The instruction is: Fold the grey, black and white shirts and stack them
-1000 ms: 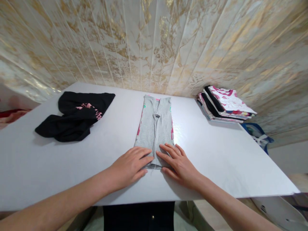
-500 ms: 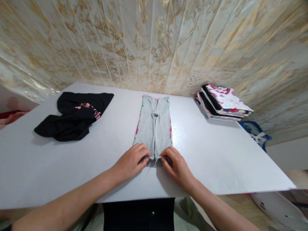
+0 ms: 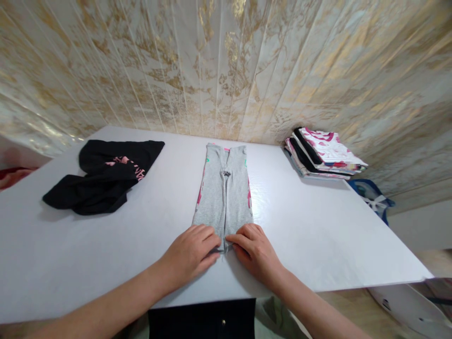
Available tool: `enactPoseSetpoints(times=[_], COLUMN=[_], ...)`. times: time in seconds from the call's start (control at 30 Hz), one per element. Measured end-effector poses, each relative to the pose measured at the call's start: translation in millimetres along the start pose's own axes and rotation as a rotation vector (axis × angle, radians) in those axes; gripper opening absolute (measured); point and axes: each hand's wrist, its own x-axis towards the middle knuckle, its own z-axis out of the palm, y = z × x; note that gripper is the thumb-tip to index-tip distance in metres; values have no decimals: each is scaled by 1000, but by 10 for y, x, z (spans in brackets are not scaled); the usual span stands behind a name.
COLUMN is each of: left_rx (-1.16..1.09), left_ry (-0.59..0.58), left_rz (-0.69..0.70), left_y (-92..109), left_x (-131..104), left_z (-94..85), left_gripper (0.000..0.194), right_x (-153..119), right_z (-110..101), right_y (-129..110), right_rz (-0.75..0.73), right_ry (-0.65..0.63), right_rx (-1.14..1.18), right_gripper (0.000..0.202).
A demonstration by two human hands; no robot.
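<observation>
A light grey garment [image 3: 214, 193] lies lengthwise in front of me, its two sides folded inward so that their edges meet along the middle. Pink and green print shows at its outer edges. On its near left corner rests my left hand [image 3: 192, 252], with bent fingers over the hem and the thumb below it. My right hand [image 3: 257, 249] grips the near right corner in the same way, its fingertips close to the middle seam. Fabric under the fingers is hidden.
A black garment with pink print [image 3: 106, 174] lies loosely bunched on the left of the white table [image 3: 310, 230]. Several folded clothes [image 3: 325, 153] form a stack at the far right. Past the right edge is a blue and white object [image 3: 372, 197]. A patterned curtain [image 3: 226, 70] hangs behind.
Both hands have come slightly nearer to me and lowered the hem onto the table. The near end of the grey garment now lies flatter. My view has tilted a little.
</observation>
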Motion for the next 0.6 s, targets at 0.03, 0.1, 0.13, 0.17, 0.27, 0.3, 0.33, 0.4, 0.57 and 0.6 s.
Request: enactPoseSetpoints(times=[0.03, 0.1, 0.13, 0.17, 0.27, 0.3, 0.33, 0.4, 0.57, 0.6], left_rx=[-62, -131, -125, -93, 56, 108, 157, 247, 358, 365], left_ry=[10, 54, 79, 99, 91, 80, 74, 78, 97, 90], left_rz=[-3, -21, -41, -66, -144, -161, -174, -199, -251, -253], left_y=[-6, -62, -112, -175, -379, -433, -475, -518, -534, -537], left_x=[13, 79, 129, 188, 370, 418, 455, 489, 394, 366], left_z=[-50, -167, -221, -264, -301, -283, -256, -196, -197, -228], left_gripper=[9, 15, 17, 18, 16, 14, 13, 9, 9, 11], right_x=[-6, -14, -12, -4, 85, 134, 190, 300, 378, 362], right_z=[-7, -36, -60, -87, -167, -180, -181, -141, 74, 99], right_y=[4, 5, 3, 3, 34, 59, 91, 163, 260, 259], right_rz=[-6, -16, -15, -10, 68, 106, 144, 195, 213, 214], right_ry=[8, 3, -13, -38, -77, -58, -29, 2, -154, -177], right_rx=[19, 38, 41, 43, 50, 42, 18, -74, -318, -336], right_gripper=[22, 20, 20, 20, 23, 25, 27, 33, 62, 63])
